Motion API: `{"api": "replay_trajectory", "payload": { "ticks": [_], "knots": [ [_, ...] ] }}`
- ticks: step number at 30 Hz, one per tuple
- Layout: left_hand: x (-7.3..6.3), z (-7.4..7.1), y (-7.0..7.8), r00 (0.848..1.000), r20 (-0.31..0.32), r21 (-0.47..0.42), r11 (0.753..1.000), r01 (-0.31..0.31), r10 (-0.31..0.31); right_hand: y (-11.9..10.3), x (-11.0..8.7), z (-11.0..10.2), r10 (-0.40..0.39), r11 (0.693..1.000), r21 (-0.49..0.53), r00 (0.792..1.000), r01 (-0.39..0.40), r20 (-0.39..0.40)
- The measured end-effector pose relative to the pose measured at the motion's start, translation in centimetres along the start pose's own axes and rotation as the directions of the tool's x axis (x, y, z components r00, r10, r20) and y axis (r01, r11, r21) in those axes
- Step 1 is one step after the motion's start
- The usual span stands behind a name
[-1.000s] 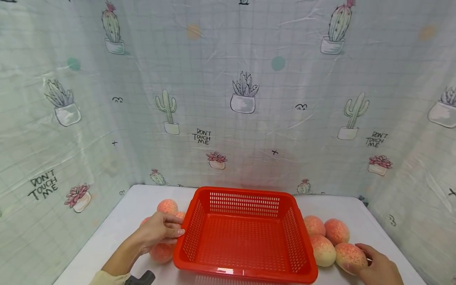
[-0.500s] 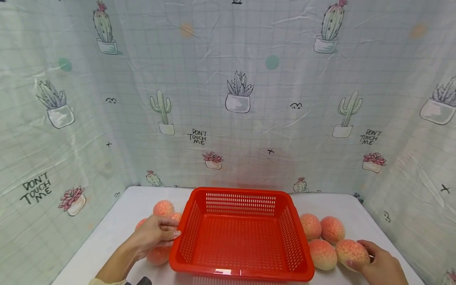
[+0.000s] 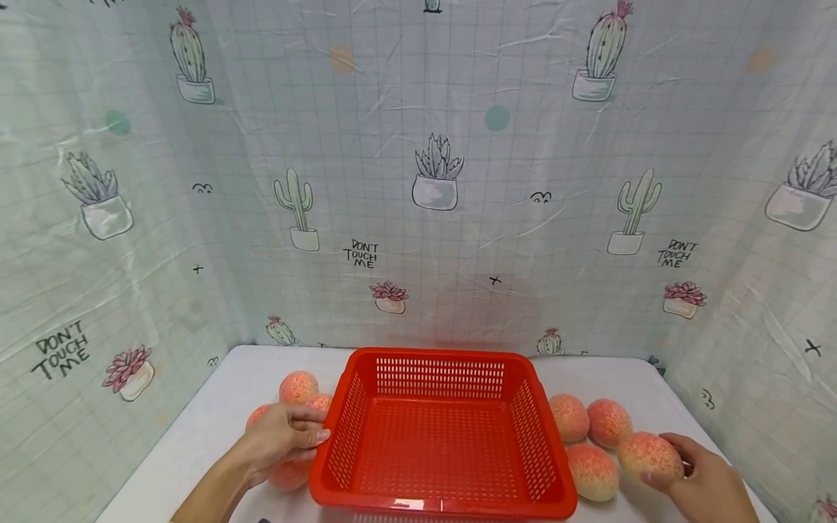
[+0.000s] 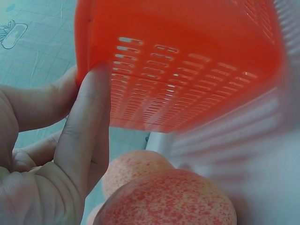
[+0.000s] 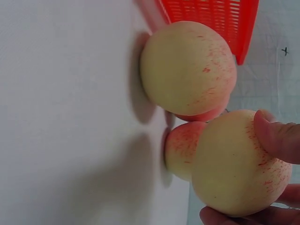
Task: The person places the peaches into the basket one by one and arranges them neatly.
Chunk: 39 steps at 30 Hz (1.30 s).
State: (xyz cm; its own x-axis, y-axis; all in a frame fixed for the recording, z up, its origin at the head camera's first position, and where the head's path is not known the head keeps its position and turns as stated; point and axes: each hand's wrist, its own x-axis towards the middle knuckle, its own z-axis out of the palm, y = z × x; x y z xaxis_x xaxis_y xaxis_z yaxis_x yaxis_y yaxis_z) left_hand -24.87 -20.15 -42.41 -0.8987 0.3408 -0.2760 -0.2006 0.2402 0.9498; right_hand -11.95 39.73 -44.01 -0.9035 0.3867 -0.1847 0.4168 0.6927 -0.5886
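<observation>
A red plastic basket (image 3: 438,450) with slotted walls stands in the middle of the head view, nothing inside it. At its left side my left hand (image 3: 277,439) pinches the rim between thumb and fingers; the left wrist view shows a fingertip (image 4: 97,77) pressed against the outer wall. On the right, my right hand (image 3: 713,483) grips a pink-and-yellow peach (image 3: 649,457) from its right side. In the right wrist view this peach (image 5: 234,164) is raised off the white surface, with a shadow below it. Three more peaches (image 3: 591,472) lie between it and the basket.
Several peaches (image 3: 298,388) lie left of the basket, partly hidden behind my left hand. The white table (image 3: 628,374) ends at a curtain (image 3: 458,305) printed with cacti, which closes off the back and both sides.
My right hand has lifted its peach slightly off the table and away from the neighbouring one. The left hand keeps its hold on the basket rim. The head view has shifted a little.
</observation>
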Motion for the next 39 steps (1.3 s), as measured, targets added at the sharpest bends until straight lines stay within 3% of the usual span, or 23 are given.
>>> {"api": "replay_trajectory", "payload": {
  "ticks": [9,20,31,39],
  "knots": [
    [-0.1,-0.5,-0.7,1.0,0.005,-0.037,0.999,0.006,-0.006,-1.9,0.1,-0.4,-0.072,0.997,-0.024,0.997,0.072,-0.003],
    [-0.1,0.0,-0.4,1.0,-0.017,-0.032,0.999,0.002,-0.002,-4.4,-0.5,-1.5,-0.127,0.991,-0.033,0.992,0.126,-0.013],
    [-0.4,-0.2,-0.7,1.0,0.01,-0.069,0.998,-0.008,0.008,-6.2,-1.0,-1.5,-0.267,0.963,-0.073,0.96,0.261,-0.086],
    [-0.2,0.3,-0.6,1.0,-0.007,-0.075,0.997,-0.015,0.015,-7.7,-1.3,-1.5,-0.219,0.976,-0.022,0.974,0.218,-0.051]
  ]
}}
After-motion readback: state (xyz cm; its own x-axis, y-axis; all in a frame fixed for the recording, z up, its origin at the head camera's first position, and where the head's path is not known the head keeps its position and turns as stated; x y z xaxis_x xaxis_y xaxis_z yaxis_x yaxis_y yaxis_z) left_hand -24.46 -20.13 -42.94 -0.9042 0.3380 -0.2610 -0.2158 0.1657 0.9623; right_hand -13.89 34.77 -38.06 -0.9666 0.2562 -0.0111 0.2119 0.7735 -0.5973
